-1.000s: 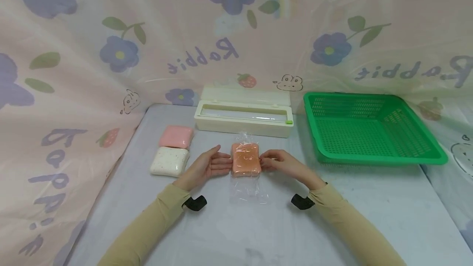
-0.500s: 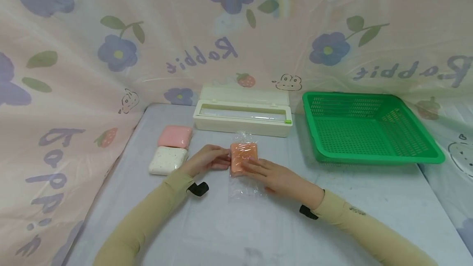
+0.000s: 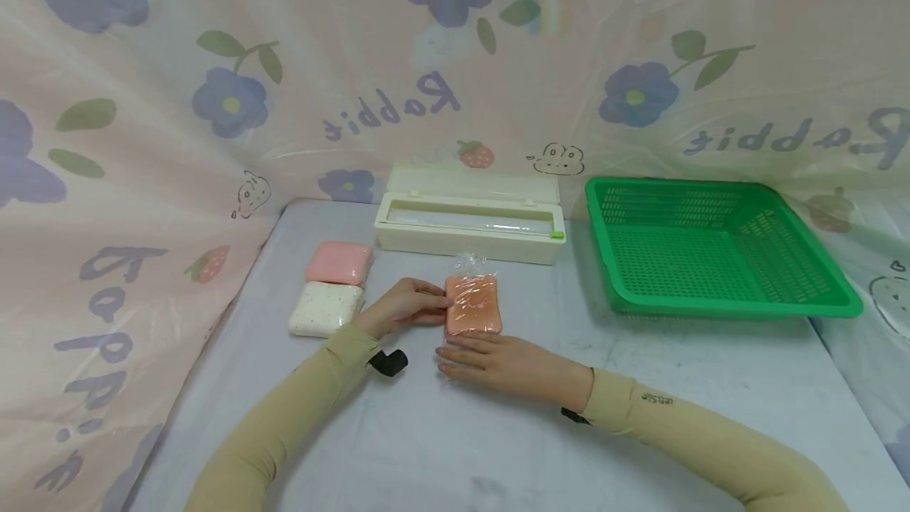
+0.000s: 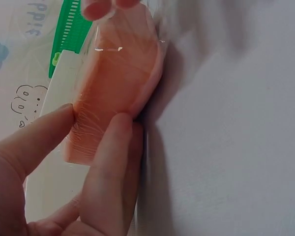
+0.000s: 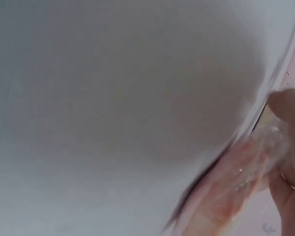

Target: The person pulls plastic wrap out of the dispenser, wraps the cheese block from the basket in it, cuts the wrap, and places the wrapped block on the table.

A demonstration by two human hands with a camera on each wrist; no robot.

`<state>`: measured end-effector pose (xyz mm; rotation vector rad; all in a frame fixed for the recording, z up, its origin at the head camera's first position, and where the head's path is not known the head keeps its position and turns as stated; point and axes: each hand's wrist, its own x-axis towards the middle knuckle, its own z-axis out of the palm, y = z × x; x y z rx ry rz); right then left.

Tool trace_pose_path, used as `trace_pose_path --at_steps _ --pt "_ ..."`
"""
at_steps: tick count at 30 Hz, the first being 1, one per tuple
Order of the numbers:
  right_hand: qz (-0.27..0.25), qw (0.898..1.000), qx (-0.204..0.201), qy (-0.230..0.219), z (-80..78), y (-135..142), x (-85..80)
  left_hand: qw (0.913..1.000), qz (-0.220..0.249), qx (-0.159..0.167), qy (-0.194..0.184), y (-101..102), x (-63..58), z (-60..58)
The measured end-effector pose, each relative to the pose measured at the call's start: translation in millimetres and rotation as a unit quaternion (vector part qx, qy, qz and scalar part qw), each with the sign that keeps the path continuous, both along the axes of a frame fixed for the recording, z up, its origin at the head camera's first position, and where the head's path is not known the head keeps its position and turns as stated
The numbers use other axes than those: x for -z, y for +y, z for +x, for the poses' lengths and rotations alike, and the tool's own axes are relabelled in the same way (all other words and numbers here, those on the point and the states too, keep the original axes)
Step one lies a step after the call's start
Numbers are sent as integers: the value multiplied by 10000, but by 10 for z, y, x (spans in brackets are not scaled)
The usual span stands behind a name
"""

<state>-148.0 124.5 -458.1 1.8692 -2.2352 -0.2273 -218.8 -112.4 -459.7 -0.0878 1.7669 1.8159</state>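
Observation:
An orange soap-like bar (image 3: 472, 306) wrapped in clear cling film (image 3: 472, 263) lies in the middle of the table. My left hand (image 3: 405, 306) holds its left side; in the left wrist view the thumb and fingers pinch its wrapped end (image 4: 110, 88). Across the near edge of the bar lies my right hand (image 3: 515, 367), its fingers straight over the loose film there and covering it. A crumpled bit of film (image 5: 273, 140) shows by the right hand's fingers in the right wrist view. The film's far end sticks out beyond the bar.
A pink bar (image 3: 339, 262) and a speckled white bar (image 3: 325, 310) lie to the left. Behind stands a cream cling film dispenser (image 3: 469, 246) with its lid up. At the right is a green plastic basket (image 3: 732, 305). A printed curtain (image 3: 512, 117) hangs behind the table.
My right hand has moved from the bar's right side, over its face, to its near edge, covering the film there. My left hand's fingers have closed in on the bar's left side.

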Motion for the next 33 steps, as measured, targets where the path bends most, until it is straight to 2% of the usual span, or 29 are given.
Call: trace_pose_path --at_steps 8,14,16,19,22,25,27,30,33 --pt "-27 9999 -143 59 -10 -3 11 10000 -24 26 52 -4 13 -16" --pt "0 9988 -240 427 -25 -9 14 10000 68 -25 5 7 -7 -3" --pt "-65 9987 -270 428 -32 -10 -5 9999 153 -72 -5 12 -5 3" --pt "-379 9987 -297 176 -54 -7 -37 9996 242 -164 -19 17 12 10" --pt "-922 9947 -288 -348 -89 2 -42 9994 270 -232 0 16 40 6" --pt "-1544 9818 -209 -1090 -134 6 -30 9994 249 -211 79 16 55 6" --pt "-1940 9659 -75 -1712 -169 2 -18 9995 236 -185 131 15 62 8" --pt "-2442 9334 265 -2614 -218 -22 -18 9995 216 -177 145 16 60 16" --pt "-2839 8963 769 -3319 -260 -51 -31 9995 218 -153 180 18 57 21"
